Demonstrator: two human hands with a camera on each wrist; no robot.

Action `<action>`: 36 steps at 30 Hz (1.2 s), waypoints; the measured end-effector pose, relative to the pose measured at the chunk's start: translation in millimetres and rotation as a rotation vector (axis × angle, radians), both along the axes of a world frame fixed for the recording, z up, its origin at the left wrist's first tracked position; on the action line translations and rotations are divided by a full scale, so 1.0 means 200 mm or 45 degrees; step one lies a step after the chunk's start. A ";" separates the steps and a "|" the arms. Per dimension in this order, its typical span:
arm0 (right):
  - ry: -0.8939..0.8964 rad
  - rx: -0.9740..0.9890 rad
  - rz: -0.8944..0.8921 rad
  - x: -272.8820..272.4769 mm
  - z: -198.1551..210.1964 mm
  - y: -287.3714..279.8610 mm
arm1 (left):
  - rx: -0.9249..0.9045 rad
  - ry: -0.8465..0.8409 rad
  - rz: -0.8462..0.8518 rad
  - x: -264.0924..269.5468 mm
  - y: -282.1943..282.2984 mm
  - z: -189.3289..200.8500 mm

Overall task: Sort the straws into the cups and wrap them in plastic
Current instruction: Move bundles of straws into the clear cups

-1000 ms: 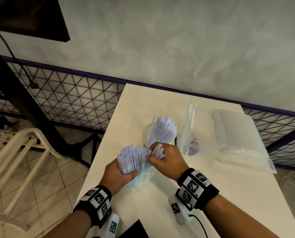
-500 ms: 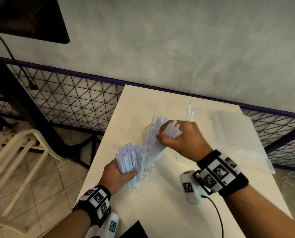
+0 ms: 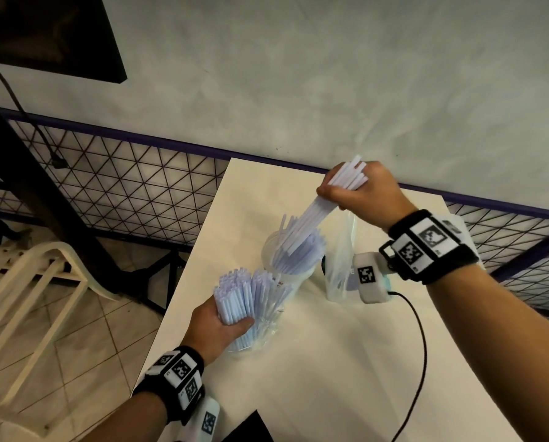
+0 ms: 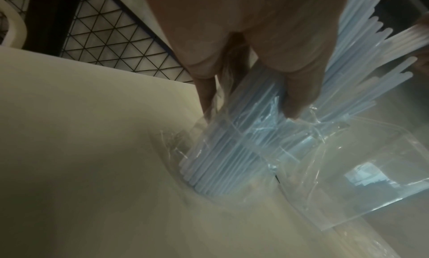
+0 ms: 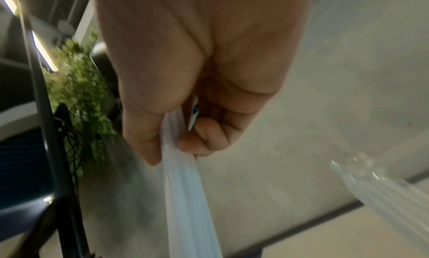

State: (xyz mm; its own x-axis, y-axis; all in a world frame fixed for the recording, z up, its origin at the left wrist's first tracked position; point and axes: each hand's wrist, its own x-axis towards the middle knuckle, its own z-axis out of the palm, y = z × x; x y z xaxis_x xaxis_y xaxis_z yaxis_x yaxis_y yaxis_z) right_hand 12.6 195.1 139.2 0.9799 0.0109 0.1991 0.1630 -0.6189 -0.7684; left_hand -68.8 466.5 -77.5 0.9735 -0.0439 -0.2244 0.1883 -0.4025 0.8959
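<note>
My left hand (image 3: 217, 327) grips a thick bundle of pale blue straws (image 3: 244, 295) that stands in torn clear plastic wrap (image 4: 243, 152) on the white table (image 3: 330, 362). Behind it a clear cup (image 3: 278, 260) holds more straws. My right hand (image 3: 359, 193) is raised above the cup and grips a smaller bunch of straws (image 3: 317, 212); their lower ends reach down among the straws in the cup. In the right wrist view the fingers (image 5: 204, 139) curl round that bunch (image 5: 185, 188).
A clear plastic bag (image 3: 340, 260) stands upright right of the cup. A black cable (image 3: 416, 339) runs across the table from my right wrist camera. The table's left edge drops to a tiled floor with a white chair (image 3: 33, 282). A wire mesh fence (image 3: 123, 189) and wall lie behind.
My right hand left the bundle held by the left hand, took hold of straws at the cup and lifted them up and to the right. The left hand kept its grip.
</note>
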 end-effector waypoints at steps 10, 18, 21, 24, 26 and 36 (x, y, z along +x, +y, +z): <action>0.096 -0.129 -0.098 0.06 -0.35 0.11 | -0.013 0.018 -0.007 0.00 0.01 0.00; 0.046 -0.885 0.338 -0.04 -0.54 0.18 | -0.014 0.014 -0.017 0.00 0.00 0.00; 0.012 -0.887 0.296 -0.02 -0.56 0.20 | -0.015 0.011 -0.018 0.00 0.01 0.00; -0.038 -0.845 0.190 0.02 -0.54 0.25 | -0.031 0.013 -0.015 0.00 0.00 0.00; -0.058 -0.823 0.132 0.04 -0.55 0.29 | -0.031 0.012 -0.009 0.00 0.00 -0.01; -0.029 -0.487 -0.107 0.11 -0.53 0.30 | -0.023 -0.003 -0.016 0.00 0.01 -0.02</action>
